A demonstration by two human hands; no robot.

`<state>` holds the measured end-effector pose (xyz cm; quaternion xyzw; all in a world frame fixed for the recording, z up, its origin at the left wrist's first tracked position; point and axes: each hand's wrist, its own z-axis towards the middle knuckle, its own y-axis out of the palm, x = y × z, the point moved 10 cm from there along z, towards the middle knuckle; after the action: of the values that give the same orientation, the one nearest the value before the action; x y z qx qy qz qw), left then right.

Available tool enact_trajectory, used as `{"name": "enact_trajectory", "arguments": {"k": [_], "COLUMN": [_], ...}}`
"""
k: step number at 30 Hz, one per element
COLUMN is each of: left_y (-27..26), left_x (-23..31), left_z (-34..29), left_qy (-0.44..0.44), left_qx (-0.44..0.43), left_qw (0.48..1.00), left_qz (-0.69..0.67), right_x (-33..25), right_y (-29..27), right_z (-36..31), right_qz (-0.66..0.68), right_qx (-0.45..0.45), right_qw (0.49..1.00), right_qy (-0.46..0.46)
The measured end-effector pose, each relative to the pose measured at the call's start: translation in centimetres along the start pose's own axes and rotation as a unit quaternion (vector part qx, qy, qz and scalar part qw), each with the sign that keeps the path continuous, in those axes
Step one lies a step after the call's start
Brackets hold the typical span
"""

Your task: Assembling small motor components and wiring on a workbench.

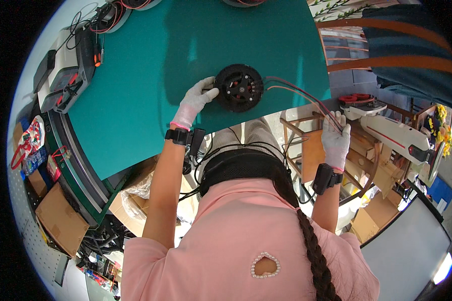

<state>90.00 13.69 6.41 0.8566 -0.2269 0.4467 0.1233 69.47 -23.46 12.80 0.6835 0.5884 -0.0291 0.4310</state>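
Note:
A black round motor-like disc (240,88) lies on the green table mat (135,100), close to its near edge. Screws and a metal hub show on its upper face. My left hand (196,103), in a whitish glove, grips the disc's left rim between thumb and fingers. Dark red and lighter wires (296,92) run from the disc's right side past the table's edge. Their far ends are in my right hand (335,138), gloved too, with its fingers closed round them beyond the mat. The wire tips cannot be made out.
At the far left stands a grey-and-white device (70,70), with an orange-handled screwdriver (98,59) beside it. More wired round parts (110,17) sit at the back left corner. Right of the table are a wooden stool (311,155) and a long white appliance (397,134).

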Motion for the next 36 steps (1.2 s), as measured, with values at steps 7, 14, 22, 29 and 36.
{"name": "enact_trajectory", "arguments": {"k": [7,14,22,29,36], "left_y": [0.2,0.4,0.6,0.6,1.0], "left_x": [-0.1,0.0,0.2,0.0,0.2], "left_z": [-0.1,-0.3,-0.3,-0.3,-0.4], "left_qy": [0.000,-0.008,-0.018,-0.025,-0.039], "left_qx": [-0.011,-0.010,-0.017,-0.031,-0.041], "left_qw": [1.000,1.000,1.000,0.999,0.998], "left_qz": [-0.015,-0.010,-0.001,-0.007,0.008], "right_x": [0.3,-0.1,-0.1,-0.2,-2.4], "right_y": [0.0,-0.1,-0.3,0.1,6.5], "right_z": [-0.9,-1.3,0.0,0.2,3.4], "right_qz": [0.013,-0.018,0.003,0.003,-0.081], "right_qx": [-0.003,0.031,-0.003,-0.012,-0.074], "right_qw": [1.000,0.999,1.000,1.000,0.993], "right_qy": [0.004,-0.012,-0.006,-0.012,-0.048]}}
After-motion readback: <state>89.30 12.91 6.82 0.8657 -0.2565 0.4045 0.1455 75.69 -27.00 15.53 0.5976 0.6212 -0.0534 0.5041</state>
